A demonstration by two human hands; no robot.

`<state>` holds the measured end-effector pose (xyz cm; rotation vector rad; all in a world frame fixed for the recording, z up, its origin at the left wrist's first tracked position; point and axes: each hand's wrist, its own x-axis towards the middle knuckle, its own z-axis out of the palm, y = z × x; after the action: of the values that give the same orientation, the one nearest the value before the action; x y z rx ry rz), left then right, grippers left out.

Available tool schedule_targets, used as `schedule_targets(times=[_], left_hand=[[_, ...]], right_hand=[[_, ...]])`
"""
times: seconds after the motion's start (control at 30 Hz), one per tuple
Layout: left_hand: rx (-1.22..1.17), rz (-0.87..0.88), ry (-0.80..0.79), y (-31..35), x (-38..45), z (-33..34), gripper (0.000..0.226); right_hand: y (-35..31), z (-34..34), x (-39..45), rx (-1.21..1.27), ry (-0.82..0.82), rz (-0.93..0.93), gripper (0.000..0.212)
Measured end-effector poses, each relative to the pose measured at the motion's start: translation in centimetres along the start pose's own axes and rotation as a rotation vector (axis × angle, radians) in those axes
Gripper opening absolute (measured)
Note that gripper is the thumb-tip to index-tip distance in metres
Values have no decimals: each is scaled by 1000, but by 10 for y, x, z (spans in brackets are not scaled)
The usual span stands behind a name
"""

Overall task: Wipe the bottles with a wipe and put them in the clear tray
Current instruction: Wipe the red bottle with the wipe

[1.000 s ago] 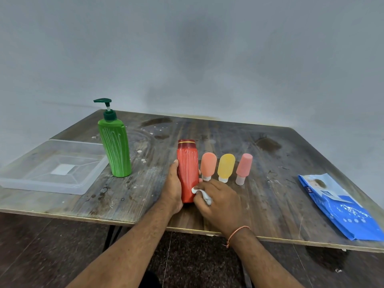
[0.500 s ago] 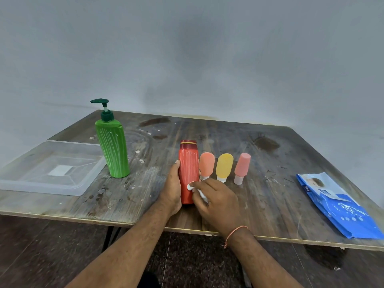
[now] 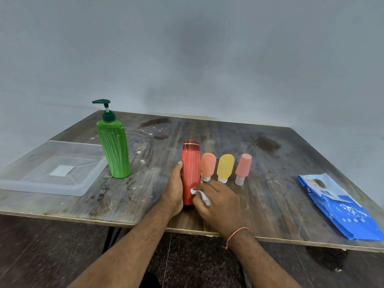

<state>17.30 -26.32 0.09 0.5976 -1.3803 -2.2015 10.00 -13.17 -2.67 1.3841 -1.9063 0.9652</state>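
Observation:
A tall red bottle (image 3: 190, 163) stands upright near the table's front edge. My left hand (image 3: 174, 190) grips its left side. My right hand (image 3: 218, 201) holds a crumpled white wipe (image 3: 200, 194) against the bottle's lower right side. Right of it stand three small upside-down bottles: orange (image 3: 207, 166), yellow (image 3: 225, 167) and pink (image 3: 243, 166). A green pump bottle (image 3: 114, 148) streaked with white stands to the left. The clear tray (image 3: 68, 189) lies at the far left with nothing in it.
A blue pack of wipes (image 3: 340, 206) lies at the table's right front edge. The wooden table (image 3: 270, 163) is stained and spotted with white drops. A grey wall stands behind it, dark floor below.
My right hand slid the wipe up the red bottle's side and then back down a little. The left hand kept its grip on the bottle.

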Motion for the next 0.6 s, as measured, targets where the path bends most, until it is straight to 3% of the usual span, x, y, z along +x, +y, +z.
schedule_targets(times=[0.6], left_hand=[[-4,12,-33,-1,1,-2,64]], right_hand=[[-3,-3,2,10,-38,-71,17]])
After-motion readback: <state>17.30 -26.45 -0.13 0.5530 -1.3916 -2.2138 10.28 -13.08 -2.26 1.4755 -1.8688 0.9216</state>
